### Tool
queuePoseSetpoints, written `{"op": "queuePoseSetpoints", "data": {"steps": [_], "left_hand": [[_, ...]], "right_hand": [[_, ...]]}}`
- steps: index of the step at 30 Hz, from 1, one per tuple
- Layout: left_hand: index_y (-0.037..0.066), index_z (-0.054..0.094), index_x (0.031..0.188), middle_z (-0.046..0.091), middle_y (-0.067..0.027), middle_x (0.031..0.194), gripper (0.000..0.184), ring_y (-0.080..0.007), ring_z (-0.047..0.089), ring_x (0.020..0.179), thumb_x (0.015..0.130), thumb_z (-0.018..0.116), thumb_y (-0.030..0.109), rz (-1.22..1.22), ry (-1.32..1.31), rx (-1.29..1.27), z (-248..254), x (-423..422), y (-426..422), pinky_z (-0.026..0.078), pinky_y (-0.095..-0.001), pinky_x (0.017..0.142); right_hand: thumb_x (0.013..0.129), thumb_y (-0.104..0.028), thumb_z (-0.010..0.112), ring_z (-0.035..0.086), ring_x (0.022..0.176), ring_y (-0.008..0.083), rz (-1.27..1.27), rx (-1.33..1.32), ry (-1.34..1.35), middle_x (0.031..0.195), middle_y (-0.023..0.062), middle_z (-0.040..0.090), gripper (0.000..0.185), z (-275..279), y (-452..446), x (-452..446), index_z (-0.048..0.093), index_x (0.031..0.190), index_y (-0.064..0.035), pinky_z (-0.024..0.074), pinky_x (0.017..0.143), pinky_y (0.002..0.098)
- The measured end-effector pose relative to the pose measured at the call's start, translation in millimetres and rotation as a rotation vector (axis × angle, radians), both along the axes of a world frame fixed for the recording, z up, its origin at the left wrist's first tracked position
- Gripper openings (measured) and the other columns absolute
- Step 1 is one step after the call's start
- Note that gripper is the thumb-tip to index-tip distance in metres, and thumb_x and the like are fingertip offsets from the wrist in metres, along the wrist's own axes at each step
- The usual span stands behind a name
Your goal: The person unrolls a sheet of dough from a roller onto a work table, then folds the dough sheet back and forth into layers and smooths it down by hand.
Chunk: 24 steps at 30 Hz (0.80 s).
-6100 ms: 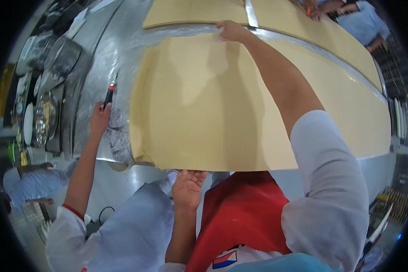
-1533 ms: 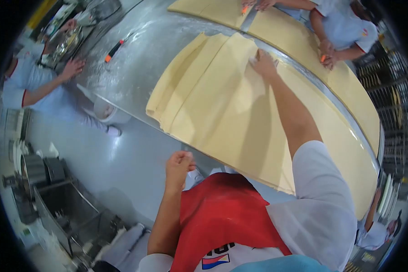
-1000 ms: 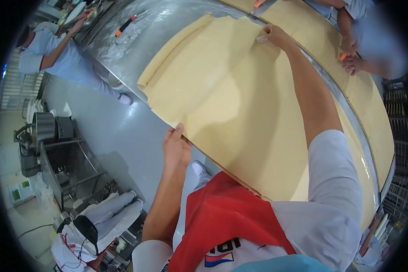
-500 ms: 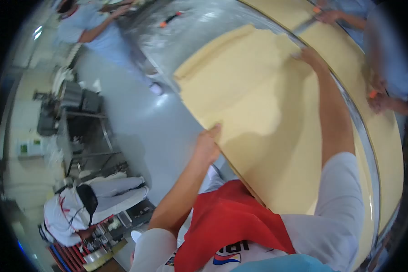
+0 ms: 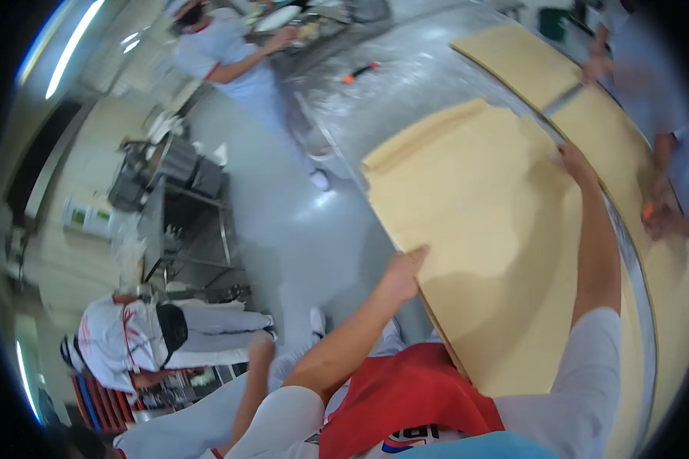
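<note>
A large pale yellow sheet [image 5: 482, 222], which looks like sponge cake or dough, lies in front of me with its far left edge curled or folded over. My left hand [image 5: 403, 277] grips its near left edge, thumb on top and the other fingers beneath or hidden. At the far right edge, my right hand [image 5: 574, 163] is closed with its fingertips pinching the sheet's corner. Both arms reach around the sheet, and their shadow falls across it.
Plastic film covers the metal table [image 5: 413, 57], where an orange-and-black tool [image 5: 361, 73] lies. More yellow sheet [image 5: 513, 57] runs along the right, with co-workers' hands [image 5: 666, 222] over it. A person [image 5: 230, 69] stands at far left; another [image 5: 130, 336] works behind. A machine stand [image 5: 187, 222] is left.
My view has swung, so the sheet and both hands appear lower and farther right. Both hands keep hold of the sheet. Another person's arm and leg have come into view at lower left.
</note>
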<state>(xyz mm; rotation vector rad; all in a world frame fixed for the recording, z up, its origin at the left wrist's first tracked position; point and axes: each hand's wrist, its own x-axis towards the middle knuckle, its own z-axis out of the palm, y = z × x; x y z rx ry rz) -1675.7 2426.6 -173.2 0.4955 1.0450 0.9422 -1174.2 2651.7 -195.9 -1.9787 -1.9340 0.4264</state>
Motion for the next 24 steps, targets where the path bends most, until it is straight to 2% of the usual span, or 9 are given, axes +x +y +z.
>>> {"op": "queuePoseSetpoints", "data": {"steps": [2,4,8,10,11,13,17,19,24], "left_hand": [[-0.004,0.057,0.129,0.065,-0.0166,0.124,0.033,-0.0299,0.065,0.111,0.099,0.061,0.010,-0.001,-0.067,-0.018,-4,0,-3,0.056,-0.0461,0.097],[-0.004,0.057,0.128,0.065,-0.0162,0.124,0.032,-0.0296,0.065,0.111,0.099,0.061,0.010,0.078,-0.177,-0.170,5,6,1,0.055,-0.0460,0.098],[-0.005,0.057,0.128,0.065,-0.0151,0.123,0.032,-0.0297,0.065,0.111,0.099,0.060,0.009,0.116,-0.114,-0.213,4,7,4,0.055,-0.0458,0.098],[-0.005,0.056,0.128,0.065,-0.0148,0.122,0.034,-0.0300,0.065,0.111,0.098,0.061,0.009,0.127,-0.107,-0.168,6,7,3,0.054,-0.0455,0.098],[-0.005,0.056,0.128,0.065,-0.0148,0.122,0.034,-0.0300,0.065,0.111,0.098,0.061,0.009,0.130,-0.114,-0.185,8,8,2,0.054,-0.0455,0.098],[-0.006,0.055,0.129,0.065,-0.0149,0.123,0.035,-0.0299,0.065,0.111,0.098,0.061,0.008,0.145,-0.105,-0.178,12,8,1,0.054,-0.0451,0.098],[-0.006,0.055,0.129,0.064,-0.0154,0.124,0.034,-0.0297,0.065,0.111,0.098,0.060,0.006,0.124,-0.150,-0.203,19,11,3,0.054,-0.0448,0.098],[-0.006,0.055,0.130,0.064,-0.0161,0.125,0.034,-0.0295,0.065,0.111,0.097,0.060,0.004,0.121,-0.153,-0.105,23,15,3,0.054,-0.0443,0.098],[-0.006,0.056,0.129,0.065,-0.0162,0.124,0.033,-0.0294,0.065,0.111,0.097,0.061,0.002,0.137,-0.158,-0.122,14,16,4,0.055,-0.0437,0.097]], "right_hand": [[0.089,-0.021,0.065,0.057,0.080,0.0174,0.091,0.075,0.116,0.090,0.0032,0.067,0.022,-16,-1,8,0.068,0.099,-0.0023,0.0480,0.073,0.0383],[0.090,-0.025,0.067,0.058,0.081,0.0187,-0.016,-0.111,0.127,0.091,0.0055,0.068,0.028,-10,2,9,0.069,0.107,-0.0027,0.0493,0.076,0.0374],[0.086,-0.033,0.073,0.059,0.082,0.0193,-0.070,-0.353,-0.182,0.088,0.0035,0.066,0.038,30,-20,-12,0.069,0.110,-0.0028,0.0485,0.075,0.0377],[0.088,-0.036,0.072,0.058,0.081,0.0169,-0.083,-0.261,0.330,0.087,0.0029,0.066,0.040,35,-28,-13,0.069,0.109,-0.0029,0.0469,0.073,0.0372],[0.088,-0.036,0.072,0.058,0.081,0.0169,-0.084,-0.277,0.322,0.087,0.0029,0.066,0.040,29,-28,-11,0.069,0.109,-0.0029,0.0469,0.073,0.0372],[0.089,-0.040,0.071,0.055,0.078,0.0139,-0.228,-0.176,0.737,0.085,0.0018,0.064,0.041,10,-19,-4,0.069,0.107,-0.0036,0.0449,0.071,0.0348],[0.091,-0.043,0.069,0.056,0.078,0.0135,-0.037,-0.035,0.282,0.083,0.0012,0.064,0.042,41,-33,-33,0.069,0.105,-0.0033,0.0456,0.071,0.0330],[0.092,-0.039,0.065,0.060,0.079,0.0168,-0.335,-0.141,0.363,0.085,0.0037,0.067,0.039,43,-30,-50,0.071,0.105,-0.0020,0.0473,0.070,0.0349],[0.090,-0.030,0.059,0.063,0.074,0.0193,-0.443,0.011,0.363,0.087,0.0095,0.070,0.036,18,-18,-45,0.071,0.107,0.0003,0.0475,0.066,0.0377]]}}
